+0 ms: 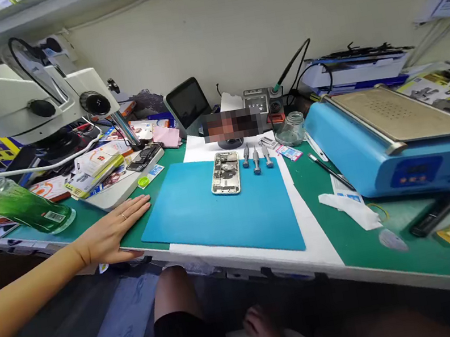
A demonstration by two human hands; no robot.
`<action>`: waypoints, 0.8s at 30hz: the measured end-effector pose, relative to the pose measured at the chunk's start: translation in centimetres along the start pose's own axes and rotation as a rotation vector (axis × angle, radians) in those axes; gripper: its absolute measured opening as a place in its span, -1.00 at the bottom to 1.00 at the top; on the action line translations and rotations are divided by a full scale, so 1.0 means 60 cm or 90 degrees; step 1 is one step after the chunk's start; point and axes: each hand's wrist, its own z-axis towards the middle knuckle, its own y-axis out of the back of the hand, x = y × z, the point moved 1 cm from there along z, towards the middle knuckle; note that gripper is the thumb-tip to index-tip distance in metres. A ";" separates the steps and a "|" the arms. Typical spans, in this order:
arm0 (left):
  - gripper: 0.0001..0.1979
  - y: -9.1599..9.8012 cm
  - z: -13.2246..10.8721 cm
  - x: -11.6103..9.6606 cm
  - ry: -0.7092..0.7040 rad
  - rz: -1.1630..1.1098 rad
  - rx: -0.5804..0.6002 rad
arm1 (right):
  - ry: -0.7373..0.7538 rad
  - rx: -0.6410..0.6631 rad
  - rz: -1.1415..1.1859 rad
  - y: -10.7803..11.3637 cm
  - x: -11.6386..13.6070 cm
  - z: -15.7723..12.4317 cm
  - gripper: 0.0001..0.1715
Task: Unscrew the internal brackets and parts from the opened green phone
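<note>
My left hand (pixel 112 230) lies flat on the green bench top near its front edge, fingers stretched out and holding nothing. Just right of it is a blue mat (pixel 212 222). On the mat rests an opened smartphone (pixel 225 174), its inner parts exposed. Beside the phone, toward the upper right, stand or lie several small grey metal tools (pixel 255 161); their exact kind is too small to make out. My right hand is outside the view.
To the left, a microscope (pixel 42 107) overhangs a green bottle (pixel 37 208) and piled packets. A blue heating plate machine (pixel 389 146) occupies the right side. A glass jar (pixel 292 127) and a soldering station (pixel 256 103) stand at the back. White paper (pixel 318 236) lies under the mat.
</note>
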 end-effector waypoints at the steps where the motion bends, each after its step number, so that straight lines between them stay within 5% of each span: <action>1: 0.07 -0.002 -0.001 0.001 -0.007 -0.006 -0.007 | -0.008 -0.007 -0.012 0.007 -0.006 -0.012 -0.65; 6: -0.24 0.001 0.002 0.005 -0.031 -0.021 -0.043 | 0.032 -0.122 -0.075 0.126 0.007 -0.110 -0.73; 9: -0.55 0.009 0.006 0.001 -0.019 -0.009 -0.055 | 0.106 -0.232 -0.134 0.231 0.050 -0.171 -0.74; 13: -0.60 0.018 0.010 -0.006 -0.002 0.010 -0.040 | 0.230 -0.355 -0.225 0.341 0.132 -0.216 -0.75; 18: -0.61 0.023 0.012 -0.012 0.003 0.026 -0.040 | 0.361 -0.423 -0.359 0.423 0.228 -0.210 -0.73; 22: -0.62 0.024 0.012 -0.013 0.000 0.026 -0.048 | 0.349 -0.447 -0.482 0.484 0.261 -0.158 -0.62; 24: -0.62 0.023 0.012 -0.013 0.003 0.023 -0.054 | 0.320 -0.427 -0.540 0.510 0.261 -0.124 -0.41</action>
